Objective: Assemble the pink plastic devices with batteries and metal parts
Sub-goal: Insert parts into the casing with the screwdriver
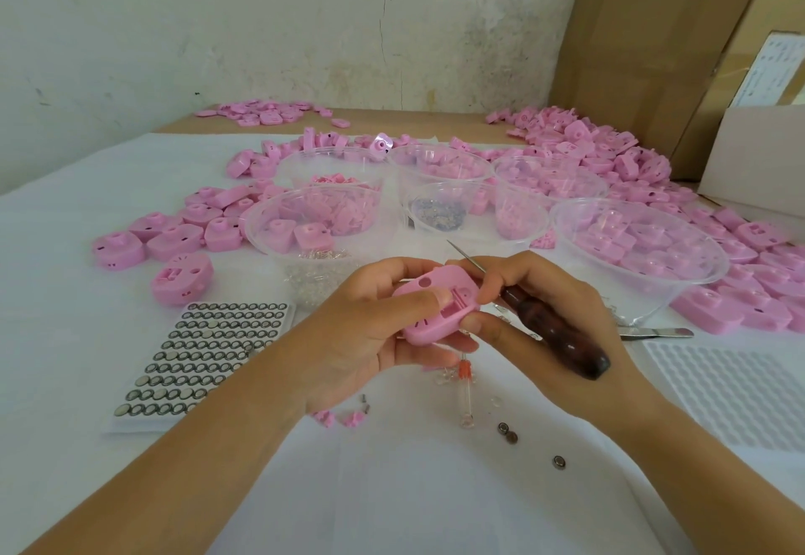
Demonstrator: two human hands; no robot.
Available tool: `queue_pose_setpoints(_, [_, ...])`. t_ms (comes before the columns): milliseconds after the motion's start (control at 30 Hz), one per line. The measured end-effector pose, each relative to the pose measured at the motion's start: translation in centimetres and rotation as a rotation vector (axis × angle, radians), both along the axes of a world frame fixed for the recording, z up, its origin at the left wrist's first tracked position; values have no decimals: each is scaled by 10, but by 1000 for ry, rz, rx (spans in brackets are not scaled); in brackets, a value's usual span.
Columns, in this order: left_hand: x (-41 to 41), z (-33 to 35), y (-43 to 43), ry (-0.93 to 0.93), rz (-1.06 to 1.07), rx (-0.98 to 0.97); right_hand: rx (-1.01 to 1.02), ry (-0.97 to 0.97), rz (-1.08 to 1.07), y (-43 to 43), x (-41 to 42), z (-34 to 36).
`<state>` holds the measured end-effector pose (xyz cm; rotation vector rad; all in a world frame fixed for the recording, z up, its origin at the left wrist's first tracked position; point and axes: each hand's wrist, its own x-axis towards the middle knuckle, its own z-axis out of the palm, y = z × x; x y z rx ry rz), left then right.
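**A:** What is in the clear bowls?

**B:** The big bowl [701, 293] on the right holds pink housings [644, 249]. The small middle bowl [475, 188] holds a heap of tiny grey metal parts [440, 209]. The front left bowl [257, 228] has two housings and smaller pink pieces. The bowls behind hold more pink parts, too blurred to name.

**A:** And the batteries?

**B:** Button cells [209, 350] sit in rows in a battery tray [122, 424], just beside the left forearm. Three loose cells [559, 461] lie on the white table cover [392, 502], near the right forearm.

**A:** Where is the piece in hand?

**B:** The pink device [424, 315] is up off the table between both hands, with its open side up. The left hand [361, 336] grips it with the thumb laid across the top and the fingers curled underneath.

**A:** And the other hand?

**B:** The right hand [544, 306] curls round an awl [553, 336]. Its dark wooden handle juts back over the thumb web. Its thin spike points up and away past the fingers. The index fingertip and thumb tip pinch the device's right edge.
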<state>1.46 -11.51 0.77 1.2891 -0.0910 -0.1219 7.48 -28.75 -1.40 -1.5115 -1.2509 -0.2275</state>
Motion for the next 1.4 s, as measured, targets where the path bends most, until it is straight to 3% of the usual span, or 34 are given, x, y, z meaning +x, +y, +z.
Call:
queue_pose_setpoints(300, [0, -6, -2, -48, 15, 36, 22, 126, 61, 1, -1, 2])
queue_pose_setpoints(533, [5, -12, -3, -16, 26, 2, 147, 324, -182, -3, 1, 9])
queue_pose_setpoints(633, [6, -15, -3, -10, 9, 16, 254, 505, -58, -4, 1, 13])
queue_pose_setpoints(733, [8, -16, -4, 3, 9, 37, 233, 600, 65, -3, -1, 15])
queue_pose_setpoints(900, [12, -21, -5, 18, -6, 54, 223, 631, -59, 1, -2, 12])
queue_pose_setpoints(1400, [11, -25, -4, -14, -8, 109, 143, 593, -76, 5, -4, 11])
